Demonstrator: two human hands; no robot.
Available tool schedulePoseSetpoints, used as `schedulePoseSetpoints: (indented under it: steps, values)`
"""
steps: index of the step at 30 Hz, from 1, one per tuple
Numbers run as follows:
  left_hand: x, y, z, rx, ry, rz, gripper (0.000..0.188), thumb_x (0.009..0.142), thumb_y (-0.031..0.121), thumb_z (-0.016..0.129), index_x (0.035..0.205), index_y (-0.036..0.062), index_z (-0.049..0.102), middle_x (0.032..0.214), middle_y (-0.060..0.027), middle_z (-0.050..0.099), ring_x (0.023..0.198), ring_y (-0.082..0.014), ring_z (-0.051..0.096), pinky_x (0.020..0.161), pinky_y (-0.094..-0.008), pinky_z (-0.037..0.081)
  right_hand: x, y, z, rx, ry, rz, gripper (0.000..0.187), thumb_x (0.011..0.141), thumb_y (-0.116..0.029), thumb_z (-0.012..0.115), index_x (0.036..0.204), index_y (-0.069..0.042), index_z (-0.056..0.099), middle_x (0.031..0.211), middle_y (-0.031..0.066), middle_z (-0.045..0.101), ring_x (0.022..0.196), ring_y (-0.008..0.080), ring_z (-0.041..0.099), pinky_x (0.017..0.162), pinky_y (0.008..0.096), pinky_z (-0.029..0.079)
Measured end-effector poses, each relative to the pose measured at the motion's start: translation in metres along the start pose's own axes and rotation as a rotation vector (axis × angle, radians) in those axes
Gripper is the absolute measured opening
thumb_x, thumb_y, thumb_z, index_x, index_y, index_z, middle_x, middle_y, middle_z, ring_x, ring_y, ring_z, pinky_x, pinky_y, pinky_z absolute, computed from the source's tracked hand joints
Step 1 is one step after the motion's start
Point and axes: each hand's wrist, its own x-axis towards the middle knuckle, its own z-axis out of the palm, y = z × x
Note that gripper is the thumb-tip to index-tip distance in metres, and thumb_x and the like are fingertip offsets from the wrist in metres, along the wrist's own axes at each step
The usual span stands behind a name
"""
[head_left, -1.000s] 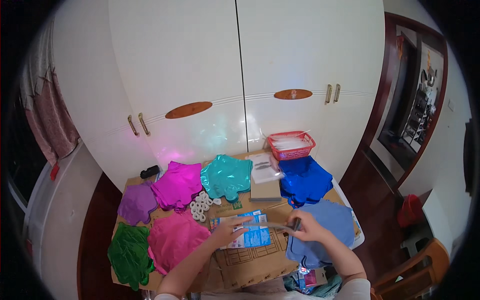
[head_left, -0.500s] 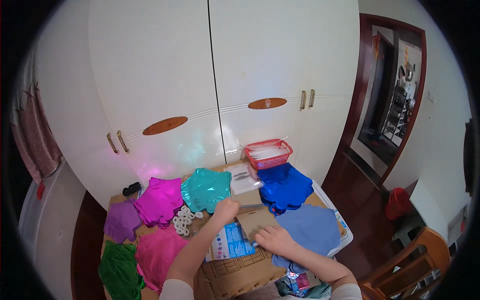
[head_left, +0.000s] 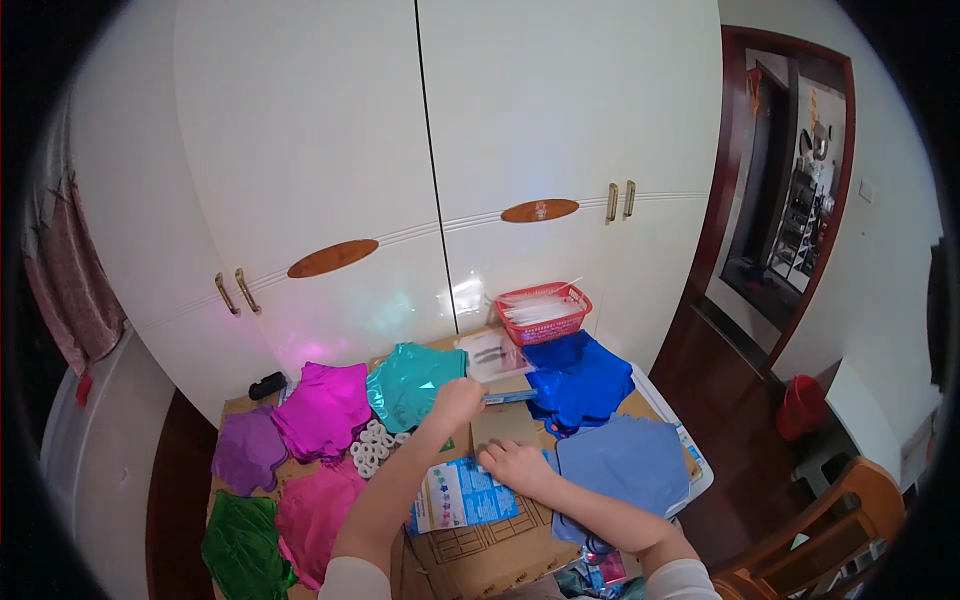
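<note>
While the right grip is lying across the lower part of a grey-brown board, the left grip is standing farther toward the cupboard than it was half a second ago. Back then the board was sitting tilted between both hands; now it is lying flatter, and the right grip is resting farther to the left on it. A thin blue-edged piece, not visible in that earlier view, is now showing beside the left grip. More of the blue-and-white printed sheet is showing too.

The board is lying under the right grip's fingers and just to the near right of the left grip. Whether the right fingers are clasping its edge or only pressing on it, I cannot tell. The left fingers are curling at the left end of the blue-edged piece, but their tips are hidden, so I cannot tell whether they are pinching it. Beyond that piece, a clear bag is lying between the teal foil pile and the royal-blue foil pile.
</note>
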Motion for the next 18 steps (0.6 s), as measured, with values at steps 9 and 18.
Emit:
schedulePoseSetpoints:
  steps: [9,18]
  values:
    - [-0.016,-0.006,0.027,-0.028,-0.040,-0.075,0.011,0.070,0.012,0.056,0.078,0.0078,0.064,0.072,-0.0175,0.062,0.072,-0.0327,0.062,0.062,-0.0431,0.050,0.017,0.048,0.076,0.052,-0.090,0.008,0.022,0.079,-0.029,0.056,0.086,-0.009,0.051,0.077,0.0031,0.055,0.073,0.0192,0.058,0.051,0.0315,0.048]
    - [-0.061,-0.005,0.027,-0.169,0.033,-0.090,0.015,0.073,0.014,0.056,0.084,0.0052,0.062,0.078,-0.0160,0.061,0.076,-0.0334,0.060,0.066,-0.0431,0.048,0.005,0.026,0.001,0.225,-0.046,0.040,0.024,0.078,-0.022,0.055,0.094,-0.004,0.054,0.088,0.0086,0.058,0.081,0.0235,0.059,0.066,0.0328,0.049]
